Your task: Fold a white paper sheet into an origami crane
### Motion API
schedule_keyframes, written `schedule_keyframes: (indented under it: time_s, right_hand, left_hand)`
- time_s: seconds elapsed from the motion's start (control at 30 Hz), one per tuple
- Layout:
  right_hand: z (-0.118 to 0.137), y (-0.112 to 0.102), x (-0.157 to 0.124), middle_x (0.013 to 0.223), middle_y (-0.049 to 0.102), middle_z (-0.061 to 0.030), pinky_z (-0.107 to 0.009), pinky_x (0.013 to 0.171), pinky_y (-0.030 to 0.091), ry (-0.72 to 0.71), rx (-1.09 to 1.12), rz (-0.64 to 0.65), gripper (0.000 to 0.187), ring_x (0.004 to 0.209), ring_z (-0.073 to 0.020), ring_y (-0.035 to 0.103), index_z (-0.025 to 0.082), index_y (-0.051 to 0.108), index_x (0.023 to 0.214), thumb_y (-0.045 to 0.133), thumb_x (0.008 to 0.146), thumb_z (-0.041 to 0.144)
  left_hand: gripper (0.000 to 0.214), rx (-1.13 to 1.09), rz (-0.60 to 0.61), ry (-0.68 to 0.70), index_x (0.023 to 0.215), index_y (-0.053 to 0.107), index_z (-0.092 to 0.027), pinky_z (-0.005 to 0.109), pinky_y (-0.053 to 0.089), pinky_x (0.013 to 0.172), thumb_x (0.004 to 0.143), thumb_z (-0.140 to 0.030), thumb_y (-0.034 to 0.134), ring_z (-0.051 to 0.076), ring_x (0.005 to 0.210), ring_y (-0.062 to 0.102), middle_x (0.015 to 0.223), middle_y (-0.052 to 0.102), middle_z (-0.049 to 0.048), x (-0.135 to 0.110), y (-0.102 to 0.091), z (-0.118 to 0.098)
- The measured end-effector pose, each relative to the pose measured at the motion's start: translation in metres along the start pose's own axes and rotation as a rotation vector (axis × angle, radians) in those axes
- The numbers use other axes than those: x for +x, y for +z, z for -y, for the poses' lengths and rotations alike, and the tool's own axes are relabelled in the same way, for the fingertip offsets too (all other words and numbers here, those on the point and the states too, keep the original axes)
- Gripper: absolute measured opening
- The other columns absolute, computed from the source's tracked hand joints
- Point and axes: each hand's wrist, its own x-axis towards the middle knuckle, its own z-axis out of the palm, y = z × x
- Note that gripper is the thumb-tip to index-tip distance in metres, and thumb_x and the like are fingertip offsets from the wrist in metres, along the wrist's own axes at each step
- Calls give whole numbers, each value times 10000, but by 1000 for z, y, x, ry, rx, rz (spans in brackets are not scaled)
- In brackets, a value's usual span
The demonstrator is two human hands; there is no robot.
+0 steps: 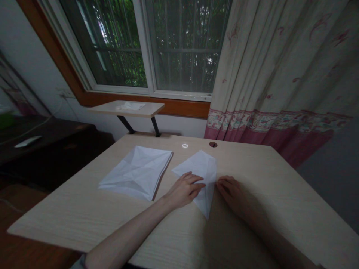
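Off to my left, a stack of creased white paper sheets (134,172) lies on the pale wooden desk (266,201). Behind it I see a small raised wooden shelf (146,110) under the barred window (168,45), and a cream curtain with a pink floral hem (280,74) hangs right.

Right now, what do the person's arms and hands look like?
No gloves, rings or watch on the left hand or right hand. Both forearms are uncovered; only a pale grey sleeve edge shows near the left elbow.
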Motion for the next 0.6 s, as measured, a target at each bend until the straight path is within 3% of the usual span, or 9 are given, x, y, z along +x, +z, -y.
schedule_keyframes:
  time_s: [0.27, 0.43, 0.6]
  right_hand:
    - [8, -5, -2, 1203, 641, -88, -490, 1015, 490, -99, 32, -133, 320, 1158, -255, 587, 289, 562, 1291, 456, 992, 245]
    - [17, -12, 0, 1294, 578, -114, -505, 1037, 456, -161, -4, -195, 395, 1226, -274, 530, 293, 505, 1353, 498, 965, 220]
    - [20, -15, 1, 1312, 609, -81, -496, 1052, 393, -240, -71, -98, 369, 1262, -270, 515, 304, 587, 1283, 477, 948, 199]
  left_hand:
    - [355, -13, -83, 39, 1219, 680, -259, 444, 415, 1119, 954, -135, 480, 204, 1189, 625, 1323, 664, 30, 0, 0, -1]
    - [322, -51, -107, 51, 1153, 701, -233, 390, 488, 1029, 937, -123, 489, 201, 1145, 642, 1292, 683, 28, 1, -1, -2]
    - [311, -88, -81, 44, 1120, 707, -232, 356, 502, 1004, 945, -122, 475, 192, 1137, 638, 1277, 684, 28, 1, 0, -3]
